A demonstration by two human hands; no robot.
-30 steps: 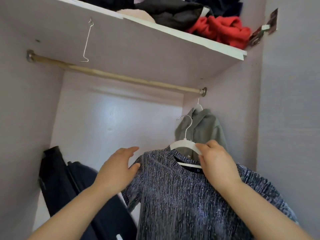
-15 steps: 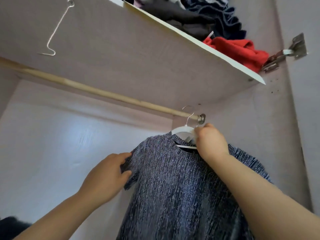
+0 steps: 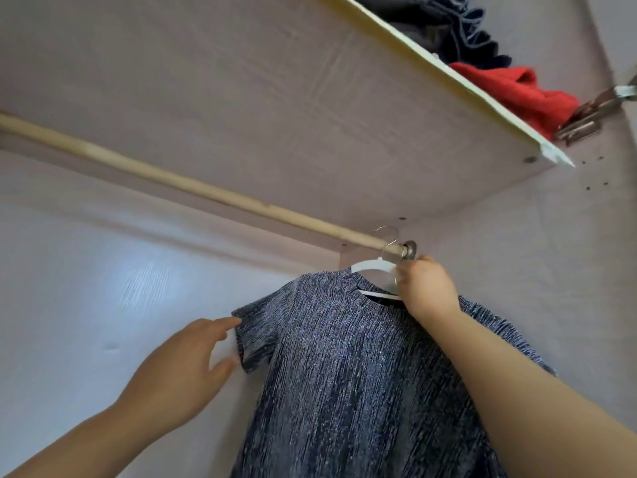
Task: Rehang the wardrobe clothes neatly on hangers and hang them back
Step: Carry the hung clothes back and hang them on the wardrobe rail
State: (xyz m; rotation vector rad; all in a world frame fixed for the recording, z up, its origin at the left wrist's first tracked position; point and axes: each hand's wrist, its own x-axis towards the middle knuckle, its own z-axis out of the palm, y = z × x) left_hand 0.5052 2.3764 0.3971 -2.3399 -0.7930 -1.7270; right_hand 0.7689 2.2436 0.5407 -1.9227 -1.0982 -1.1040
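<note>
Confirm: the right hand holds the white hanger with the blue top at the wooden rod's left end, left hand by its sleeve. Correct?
Wrong end. The head view shows the right hand holding the white hanger with the blue top at the right end of the wooden rod, left hand by its sleeve.

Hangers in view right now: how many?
1. The white hanger sits in the neck of the blue glittery top, gripped by the right hand, its hook at the end of the wooden rod. Others may be hidden.

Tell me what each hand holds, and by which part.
The right hand grips the white hanger by its right arm. The left hand holds nothing, open at the sleeve.
</note>
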